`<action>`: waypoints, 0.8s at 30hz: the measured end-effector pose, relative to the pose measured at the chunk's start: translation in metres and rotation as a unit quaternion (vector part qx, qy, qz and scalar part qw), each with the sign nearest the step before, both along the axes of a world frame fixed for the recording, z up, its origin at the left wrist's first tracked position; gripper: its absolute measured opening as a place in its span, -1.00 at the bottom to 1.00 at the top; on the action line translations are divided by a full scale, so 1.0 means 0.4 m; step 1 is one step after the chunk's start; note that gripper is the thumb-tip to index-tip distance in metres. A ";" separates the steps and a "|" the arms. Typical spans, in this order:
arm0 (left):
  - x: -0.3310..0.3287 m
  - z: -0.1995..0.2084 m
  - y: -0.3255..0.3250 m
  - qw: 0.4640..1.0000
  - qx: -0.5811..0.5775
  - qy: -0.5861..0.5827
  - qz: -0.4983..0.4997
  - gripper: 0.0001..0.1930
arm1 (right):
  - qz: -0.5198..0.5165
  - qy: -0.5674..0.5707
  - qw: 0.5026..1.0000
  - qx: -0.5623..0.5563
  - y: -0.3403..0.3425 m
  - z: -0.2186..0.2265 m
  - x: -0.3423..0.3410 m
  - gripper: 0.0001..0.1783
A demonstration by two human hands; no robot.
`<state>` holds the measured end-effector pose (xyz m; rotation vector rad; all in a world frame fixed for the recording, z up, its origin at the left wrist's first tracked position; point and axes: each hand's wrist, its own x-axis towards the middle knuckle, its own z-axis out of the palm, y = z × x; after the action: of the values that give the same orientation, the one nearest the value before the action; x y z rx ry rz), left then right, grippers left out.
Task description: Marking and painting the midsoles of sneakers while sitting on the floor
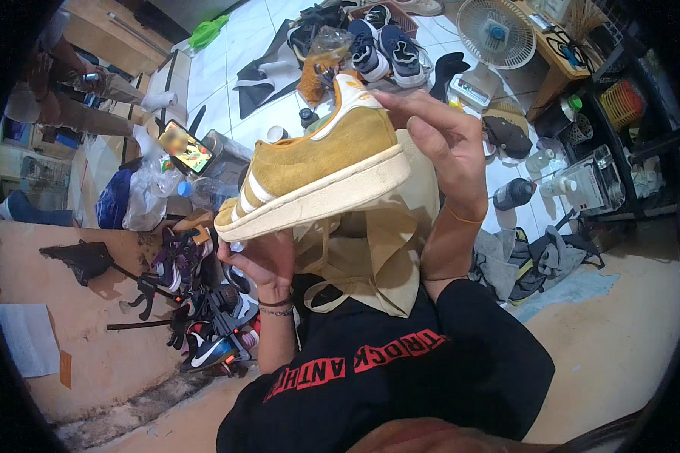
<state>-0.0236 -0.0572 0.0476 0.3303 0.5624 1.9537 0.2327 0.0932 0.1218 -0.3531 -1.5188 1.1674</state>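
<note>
Our left hand point(264, 260) and right hand point(452, 147) are gripping the shoe point(317, 170) by toe and heel before us; it is partly hiding our left hand and the cloth point(393, 264), while sneakers point(402, 53) are lying beyond.

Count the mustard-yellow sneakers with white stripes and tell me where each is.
1. The mustard-yellow sneaker is raised before the person, its toe end at the left hand, its heel at the right hand. Others may be hidden in the clutter.
</note>
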 end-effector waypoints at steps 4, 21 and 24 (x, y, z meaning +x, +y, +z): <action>-0.001 -0.002 0.005 0.999 0.015 -0.027 -0.011 -0.18 | 0.010 -0.015 1.000 0.025 0.001 0.008 -0.009 -0.59; 0.022 0.049 0.023 0.996 -0.071 0.052 0.005 -0.29 | 0.048 -0.113 0.974 0.188 -0.013 0.000 -0.170 -0.43; -0.047 0.073 0.000 0.979 -0.109 0.095 0.146 -0.31 | 0.067 -0.110 0.980 0.149 -0.051 0.022 -0.142 -0.50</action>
<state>-0.0425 -0.0573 0.0770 0.3093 0.9884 2.1266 0.1758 0.0726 0.1305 -0.1827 -1.9064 1.0084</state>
